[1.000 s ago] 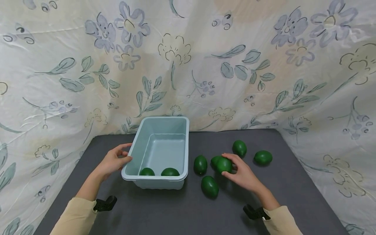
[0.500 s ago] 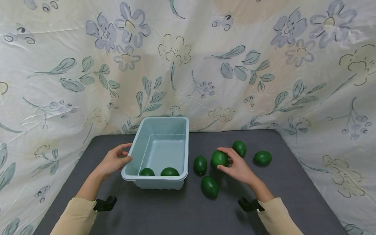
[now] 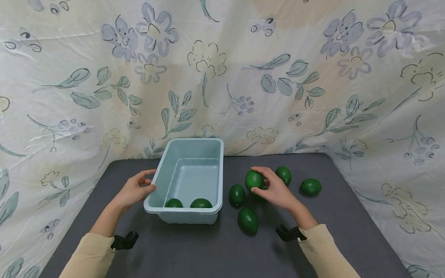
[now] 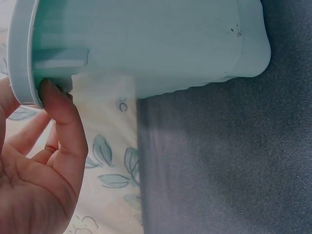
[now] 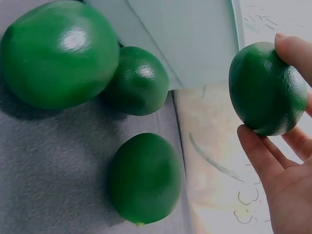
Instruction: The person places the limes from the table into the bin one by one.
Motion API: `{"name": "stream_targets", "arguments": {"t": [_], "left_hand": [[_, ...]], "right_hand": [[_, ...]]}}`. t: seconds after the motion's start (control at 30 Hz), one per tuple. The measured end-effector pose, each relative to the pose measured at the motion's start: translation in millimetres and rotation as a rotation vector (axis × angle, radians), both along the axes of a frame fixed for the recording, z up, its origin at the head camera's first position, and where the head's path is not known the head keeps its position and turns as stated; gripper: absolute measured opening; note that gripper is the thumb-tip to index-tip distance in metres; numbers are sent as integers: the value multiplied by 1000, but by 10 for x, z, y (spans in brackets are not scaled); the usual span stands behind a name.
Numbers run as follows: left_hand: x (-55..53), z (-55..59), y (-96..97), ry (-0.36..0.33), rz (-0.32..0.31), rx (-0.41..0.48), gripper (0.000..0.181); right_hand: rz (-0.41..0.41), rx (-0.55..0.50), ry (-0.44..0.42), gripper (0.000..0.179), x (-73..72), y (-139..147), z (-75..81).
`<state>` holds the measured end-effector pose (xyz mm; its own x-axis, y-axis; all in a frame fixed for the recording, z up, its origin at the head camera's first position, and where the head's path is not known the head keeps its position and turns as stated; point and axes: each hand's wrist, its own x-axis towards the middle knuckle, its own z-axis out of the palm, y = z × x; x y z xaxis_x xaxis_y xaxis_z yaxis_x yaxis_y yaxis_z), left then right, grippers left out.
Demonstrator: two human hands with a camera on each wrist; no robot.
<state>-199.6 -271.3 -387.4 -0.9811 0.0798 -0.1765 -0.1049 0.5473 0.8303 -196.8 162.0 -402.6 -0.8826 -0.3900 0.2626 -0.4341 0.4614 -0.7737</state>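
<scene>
A light blue plastic bin (image 3: 183, 211) stands on the dark table, with limes (image 3: 201, 203) showing at its near end. My left hand (image 3: 133, 191) pinches the bin's left rim, and in the left wrist view the thumb bends against the rim's edge. In my right hand (image 3: 278, 192) is a glossy green lime (image 3: 253, 180), gripped between thumb and fingers above the table. The right wrist view shows this lime (image 5: 265, 90) raised apart from the others. Below that hand sits another lime (image 3: 259, 197), mostly hidden by it.
Right of the bin lie a lime (image 3: 237, 195) near its wall and another lime (image 3: 248, 221) nearer me. Farther right are a lime (image 3: 283, 175) at the back and one more lime (image 3: 311, 187). A floral cloth (image 3: 243, 96) hangs behind the table (image 3: 194, 251).
My right hand has lifted the lime and carried it leftward and away from me, uncovering part of the lime beneath. The left hand and the bin have stayed in place.
</scene>
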Motion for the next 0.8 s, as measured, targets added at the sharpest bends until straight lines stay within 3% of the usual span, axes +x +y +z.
{"name": "stream_targets", "arguments": {"t": [0.2,0.47,0.8], "left_hand": [[-6,-5,1,-1,-1,-3,62],[-2,-4,-3,-2,-4,2,62],[6,5,-11,-2,-9,10,63]], "right_hand": [[15,8,37,63,-231,19,-201],[25,18,80,64,-318,-80,-124],[27,30,57,62,-404,-204,-1]]}}
